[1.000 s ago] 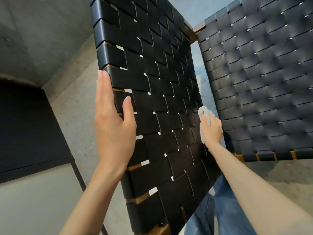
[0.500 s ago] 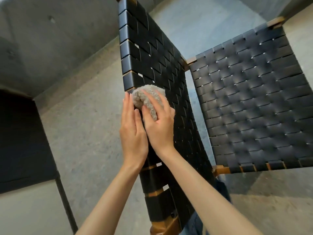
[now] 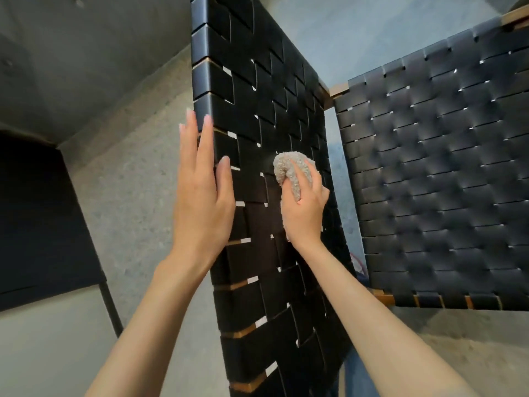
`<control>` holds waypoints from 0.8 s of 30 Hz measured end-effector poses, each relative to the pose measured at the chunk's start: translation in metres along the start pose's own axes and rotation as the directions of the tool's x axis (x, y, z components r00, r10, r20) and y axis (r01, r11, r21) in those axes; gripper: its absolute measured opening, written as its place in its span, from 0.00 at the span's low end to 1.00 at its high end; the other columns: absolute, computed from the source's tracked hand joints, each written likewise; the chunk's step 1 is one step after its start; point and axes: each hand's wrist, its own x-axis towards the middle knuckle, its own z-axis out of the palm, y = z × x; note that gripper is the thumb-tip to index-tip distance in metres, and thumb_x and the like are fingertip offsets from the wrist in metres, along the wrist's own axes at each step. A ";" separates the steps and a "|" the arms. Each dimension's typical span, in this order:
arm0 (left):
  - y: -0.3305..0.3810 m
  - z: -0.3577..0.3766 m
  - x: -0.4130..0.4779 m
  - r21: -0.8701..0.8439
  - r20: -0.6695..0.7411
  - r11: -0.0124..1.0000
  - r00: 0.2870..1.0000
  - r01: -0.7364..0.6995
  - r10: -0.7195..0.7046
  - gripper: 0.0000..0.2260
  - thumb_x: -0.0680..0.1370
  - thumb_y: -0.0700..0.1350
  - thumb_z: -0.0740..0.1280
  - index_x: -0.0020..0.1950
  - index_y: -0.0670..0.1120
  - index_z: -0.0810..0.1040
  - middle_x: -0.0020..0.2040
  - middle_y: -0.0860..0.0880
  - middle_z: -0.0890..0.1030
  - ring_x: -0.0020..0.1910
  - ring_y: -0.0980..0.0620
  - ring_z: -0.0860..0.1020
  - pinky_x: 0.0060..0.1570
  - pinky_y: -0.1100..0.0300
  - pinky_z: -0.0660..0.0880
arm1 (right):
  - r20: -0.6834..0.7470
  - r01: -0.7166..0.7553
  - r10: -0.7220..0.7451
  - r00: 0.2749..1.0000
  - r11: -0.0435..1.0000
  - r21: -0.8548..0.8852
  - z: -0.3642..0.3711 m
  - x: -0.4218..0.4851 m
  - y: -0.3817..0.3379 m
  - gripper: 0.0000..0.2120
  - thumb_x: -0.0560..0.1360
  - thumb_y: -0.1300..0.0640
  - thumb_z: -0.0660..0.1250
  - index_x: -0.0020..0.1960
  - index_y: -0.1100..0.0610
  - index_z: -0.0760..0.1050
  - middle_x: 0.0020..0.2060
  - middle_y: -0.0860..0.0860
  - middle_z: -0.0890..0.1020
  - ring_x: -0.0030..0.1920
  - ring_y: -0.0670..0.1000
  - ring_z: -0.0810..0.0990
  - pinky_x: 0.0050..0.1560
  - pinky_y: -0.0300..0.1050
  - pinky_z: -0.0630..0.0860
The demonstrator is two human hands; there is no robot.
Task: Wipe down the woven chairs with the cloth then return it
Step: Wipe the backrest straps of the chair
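Head view: the left hand (image 3: 200,207) lies flat with straight fingers against the outer edge of the near black woven-strap chair panel (image 3: 257,96), which stands almost on edge, bracing it and gripping nothing. The right hand (image 3: 303,213) has its fingers curled round a bunched beige fluffy cloth (image 3: 289,170) and presses it onto the straps about mid-height, just beside the left hand's thumb. A second black woven panel (image 3: 443,181) faces the camera on the right and meets the first at a pale wooden frame corner (image 3: 337,90); I cannot tell whether both belong to one chair. Grey speckled concrete floor (image 3: 128,181) shows behind, and blue denim (image 3: 352,376) low in the frame. The step in hand looks like the wiping itself, part-way across the near panel. The next move likely calls for drawing the cloth along the straps with steady pressure while the flat hand keeps the panel from swinging, then covering the right-hand panel. The return of the cloth is not yet due, and where it belongs is not in sight.
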 end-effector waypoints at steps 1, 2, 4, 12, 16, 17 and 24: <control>0.002 0.002 0.008 0.043 0.007 0.999 1.000 0.005 -0.005 0.25 0.83 0.41 0.55 0.78 0.47 0.50 0.79 0.52 0.47 0.77 0.57 0.44 0.69 0.74 0.42 | -0.010 -0.028 0.028 1.000 1.000 0.001 0.000 0.007 0.013 0.18 0.80 0.53 0.61 0.70 0.46 0.69 0.71 0.49 0.65 0.64 0.52 0.63 0.58 0.44 0.67; 0.004 0.005 0.014 0.076 0.014 0.997 1.000 0.010 -0.012 0.25 0.83 0.41 0.55 0.78 0.47 0.49 0.79 0.52 0.46 0.77 0.57 0.43 0.69 0.74 0.42 | -0.025 -0.065 0.065 0.998 0.998 0.007 -0.001 0.014 0.026 0.18 0.80 0.53 0.60 0.70 0.44 0.68 0.71 0.50 0.66 0.64 0.54 0.64 0.57 0.44 0.67; 0.007 0.009 0.022 0.128 0.026 0.992 1.000 0.013 -0.016 0.26 0.83 0.41 0.55 0.78 0.46 0.48 0.79 0.52 0.46 0.77 0.57 0.43 0.70 0.74 0.42 | -0.042 -0.181 0.181 0.983 0.983 0.008 -0.003 0.029 0.050 0.18 0.81 0.52 0.58 0.70 0.45 0.67 0.70 0.51 0.68 0.64 0.56 0.65 0.59 0.50 0.69; 0.013 0.018 0.025 0.278 -0.033 0.960 0.999 0.017 -0.008 0.26 0.82 0.39 0.56 0.78 0.43 0.49 0.79 0.49 0.49 0.77 0.55 0.46 0.72 0.71 0.45 | 0.067 -0.508 0.545 0.836 0.814 -0.282 -0.016 0.084 0.129 0.21 0.83 0.50 0.50 0.76 0.51 0.60 0.73 0.52 0.65 0.71 0.55 0.63 0.70 0.51 0.57; 0.014 0.019 0.026 0.309 -0.045 0.951 0.999 0.022 -0.009 0.26 0.82 0.38 0.57 0.77 0.41 0.51 0.78 0.47 0.51 0.77 0.53 0.49 0.71 0.72 0.47 | 0.061 -0.554 0.587 0.807 0.789 -0.266 -0.016 0.082 0.125 0.21 0.83 0.49 0.50 0.76 0.50 0.59 0.72 0.53 0.65 0.70 0.56 0.65 0.70 0.53 0.60; 0.014 0.019 0.027 0.303 -0.047 0.953 0.999 0.030 -0.016 0.26 0.82 0.38 0.57 0.77 0.41 0.51 0.78 0.47 0.51 0.77 0.53 0.49 0.71 0.72 0.47 | 0.056 -0.568 0.593 0.803 0.791 -0.229 -0.016 0.078 0.118 0.21 0.83 0.48 0.51 0.75 0.49 0.59 0.72 0.53 0.65 0.69 0.57 0.66 0.70 0.54 0.61; 0.015 0.016 0.027 0.091 -0.081 0.993 0.995 0.072 -0.064 0.23 0.82 0.38 0.54 0.77 0.44 0.54 0.78 0.50 0.54 0.76 0.57 0.51 0.73 0.66 0.50 | 0.230 -0.083 0.064 0.971 0.994 0.077 -0.025 0.015 0.011 0.22 0.80 0.47 0.57 0.62 0.20 0.57 0.72 0.44 0.61 0.65 0.41 0.60 0.54 0.24 0.61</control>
